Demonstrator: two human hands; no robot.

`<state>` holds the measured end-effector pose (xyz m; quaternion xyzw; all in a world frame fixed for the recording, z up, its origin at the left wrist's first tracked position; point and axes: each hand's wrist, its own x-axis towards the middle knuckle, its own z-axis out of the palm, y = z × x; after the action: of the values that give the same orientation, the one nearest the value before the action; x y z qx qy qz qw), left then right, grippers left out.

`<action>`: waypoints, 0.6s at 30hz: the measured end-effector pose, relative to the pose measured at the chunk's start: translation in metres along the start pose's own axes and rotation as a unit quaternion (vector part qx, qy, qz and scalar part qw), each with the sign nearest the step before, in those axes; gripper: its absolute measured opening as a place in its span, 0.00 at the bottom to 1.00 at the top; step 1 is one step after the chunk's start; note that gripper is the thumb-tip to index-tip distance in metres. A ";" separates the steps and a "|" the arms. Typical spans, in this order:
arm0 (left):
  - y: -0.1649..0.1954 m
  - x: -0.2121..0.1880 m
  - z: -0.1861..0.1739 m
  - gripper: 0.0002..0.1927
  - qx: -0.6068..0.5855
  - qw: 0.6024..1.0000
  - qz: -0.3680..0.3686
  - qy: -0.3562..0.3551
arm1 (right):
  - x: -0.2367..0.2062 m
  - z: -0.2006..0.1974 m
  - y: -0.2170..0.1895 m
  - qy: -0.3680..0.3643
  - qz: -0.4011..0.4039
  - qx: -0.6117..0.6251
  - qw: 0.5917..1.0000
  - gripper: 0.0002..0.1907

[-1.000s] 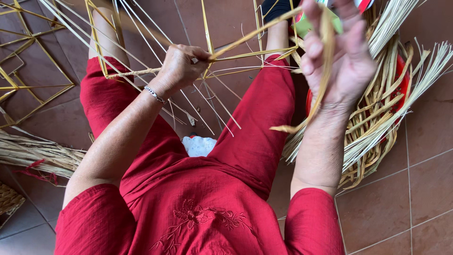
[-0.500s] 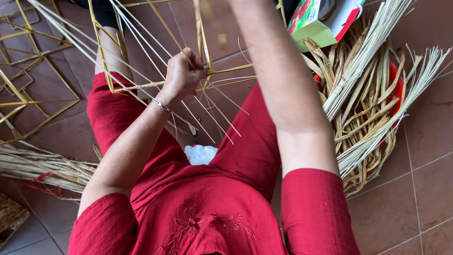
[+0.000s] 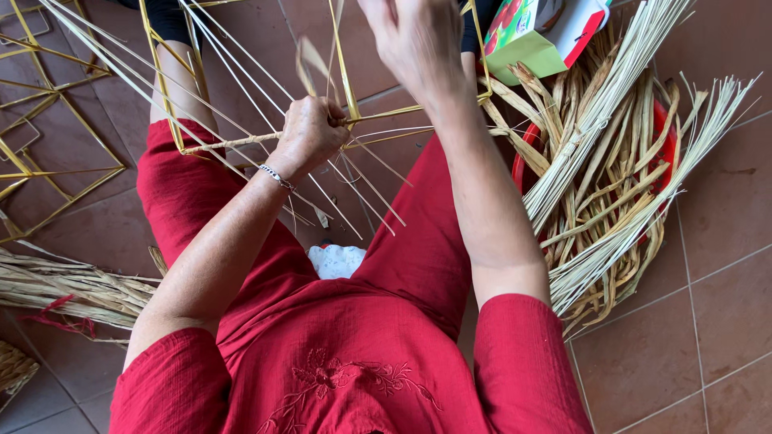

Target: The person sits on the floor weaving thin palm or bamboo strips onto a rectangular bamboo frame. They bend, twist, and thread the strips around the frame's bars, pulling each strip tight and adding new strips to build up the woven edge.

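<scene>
Meanwhile the left hand (image 3: 310, 133) is clenching the yellow wire frame (image 3: 342, 80) and fanned reed strands (image 3: 241, 88) over the lap. Right hand (image 3: 418, 40), palm-open a second ago, is now pulling a strip (image 3: 308, 64) upward; its grasp cannot be told.

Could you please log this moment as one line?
left hand: grips yellow wire frame and pale straw strips | right hand: raised, pulling a strip | beside: red basin of straw
</scene>
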<state>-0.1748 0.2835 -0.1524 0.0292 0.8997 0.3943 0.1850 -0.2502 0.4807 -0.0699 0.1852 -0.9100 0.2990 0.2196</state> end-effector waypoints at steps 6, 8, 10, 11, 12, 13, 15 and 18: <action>0.002 0.001 -0.008 0.11 -0.019 0.998 -0.030 -0.059 | -0.151 0.038 -0.009 -0.026 0.093 0.137 0.986 0.05; 0.006 -0.001 -0.011 0.12 -0.050 0.992 -0.078 -0.090 | -0.180 0.055 -0.010 -0.020 0.119 0.156 0.980 0.03; 0.009 -0.002 -0.011 0.12 -0.047 0.989 -0.096 -0.101 | -0.199 0.066 -0.019 -0.055 0.225 0.284 0.931 0.05; 0.010 -0.002 -0.010 0.13 -0.038 0.992 -0.078 -0.091 | -0.203 0.072 -0.024 -0.090 0.305 0.397 0.861 0.06; 0.009 -0.003 -0.007 0.14 -0.029 0.995 -0.060 -0.081 | -0.206 0.076 -0.028 -0.125 0.375 0.501 0.770 0.07; 0.007 -0.005 -0.003 0.16 -0.021 0.996 -0.044 -0.073 | -0.208 0.079 -0.032 -0.128 0.403 0.561 0.711 0.08; 0.003 -0.007 0.005 0.12 -0.011 0.999 0.004 -0.034 | -0.211 0.081 -0.040 -0.130 0.453 0.667 0.577 0.10; 0.000 -0.003 0.013 0.09 0.042 0.998 0.038 0.003 | -0.206 0.084 -0.041 -0.082 0.475 0.641 0.597 0.09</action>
<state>-0.1676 0.2920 -0.1598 0.0702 0.9143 0.3628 0.1660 -0.0838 0.4397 -0.2172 -0.1564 -0.4582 0.8508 -0.2045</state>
